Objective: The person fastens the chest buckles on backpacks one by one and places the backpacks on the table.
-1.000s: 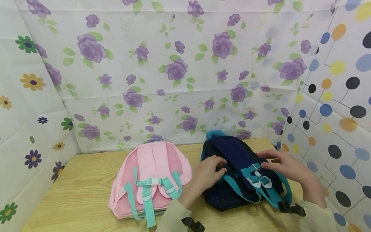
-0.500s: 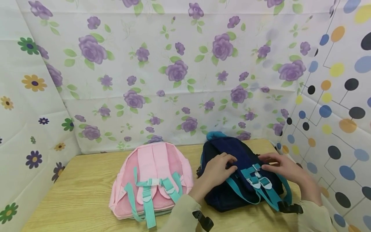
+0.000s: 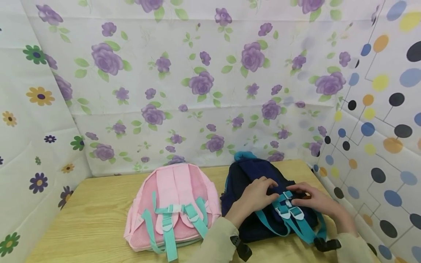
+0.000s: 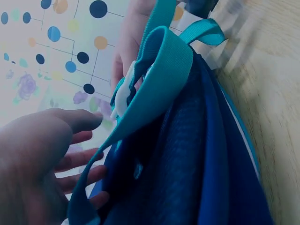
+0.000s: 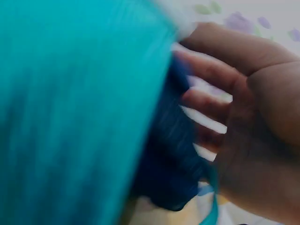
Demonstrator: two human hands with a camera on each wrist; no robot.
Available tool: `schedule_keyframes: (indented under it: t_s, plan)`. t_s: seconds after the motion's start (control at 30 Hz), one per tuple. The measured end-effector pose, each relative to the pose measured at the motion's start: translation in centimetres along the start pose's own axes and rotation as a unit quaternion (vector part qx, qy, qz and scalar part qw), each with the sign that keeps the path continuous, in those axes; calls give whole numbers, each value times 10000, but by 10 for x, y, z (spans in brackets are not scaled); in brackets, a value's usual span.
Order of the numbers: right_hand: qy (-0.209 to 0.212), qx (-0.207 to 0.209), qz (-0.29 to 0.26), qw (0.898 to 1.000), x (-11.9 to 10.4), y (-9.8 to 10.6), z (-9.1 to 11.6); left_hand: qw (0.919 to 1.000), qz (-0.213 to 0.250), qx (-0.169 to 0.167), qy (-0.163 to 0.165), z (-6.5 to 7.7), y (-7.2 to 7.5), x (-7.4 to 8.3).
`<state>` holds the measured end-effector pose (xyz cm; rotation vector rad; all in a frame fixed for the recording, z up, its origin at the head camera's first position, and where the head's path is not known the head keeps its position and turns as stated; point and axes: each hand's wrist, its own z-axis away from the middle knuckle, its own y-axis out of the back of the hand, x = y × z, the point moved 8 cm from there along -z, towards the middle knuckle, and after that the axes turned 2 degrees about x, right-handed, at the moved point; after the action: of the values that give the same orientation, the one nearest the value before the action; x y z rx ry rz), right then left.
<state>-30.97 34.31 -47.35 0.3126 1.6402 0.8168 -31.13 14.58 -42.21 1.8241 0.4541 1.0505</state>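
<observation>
A navy backpack [image 3: 236,219] lies on the table, its straps facing up. Teal webbing with white buckles [image 3: 284,212] joins the two padded shoulder straps in the middle. My left hand [image 3: 258,195] is over the left side of this bag, fingers loosely bent, thumb just left of the webbing. In the left wrist view, its fingertips [image 4: 99,199] reach the navy fabric behind a teal strap [image 4: 164,79]. My right hand [image 3: 315,200] is at the right side of the buckles, thumb and fingers apart. The right wrist view is blurred, with teal webbing [image 5: 70,112] covering much of it.
A pink backpack [image 3: 174,179] with mint straps lies to the left on the wooden table [image 3: 85,219]. Floral cloth [image 3: 184,91] hangs behind, and a dotted sheet [image 3: 378,146] closes the right side. Black wrist bands [image 3: 241,248] circle both sleeves.
My left hand has moved right across the navy backpack to the webbing. My right hand has shifted slightly toward the buckles. The webbing sits a little further left; the view has tilted slightly upward.
</observation>
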Motion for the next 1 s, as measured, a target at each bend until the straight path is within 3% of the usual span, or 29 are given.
schedule_keyframes:
  t_s: [0.17, 0.6, 0.8, 1.0]
  plan:
    - [142, -36, -16, 9999, 5, -8, -2, 9998, -15, -173, 67, 1, -7, -5]
    - [101, -55, -162, 9998, 22, -10, -2, 9963, -727, 112, -436, -8, -8, 10]
    - [-68, -104, -373, 9992, 26, -13, -3, 9916, -1127, 34, -632, -16, -16, 20]
    - [118, -211, -669, 9975, 23, -16, -5, 9864, -1520, -193, -603, -25, -31, 24]
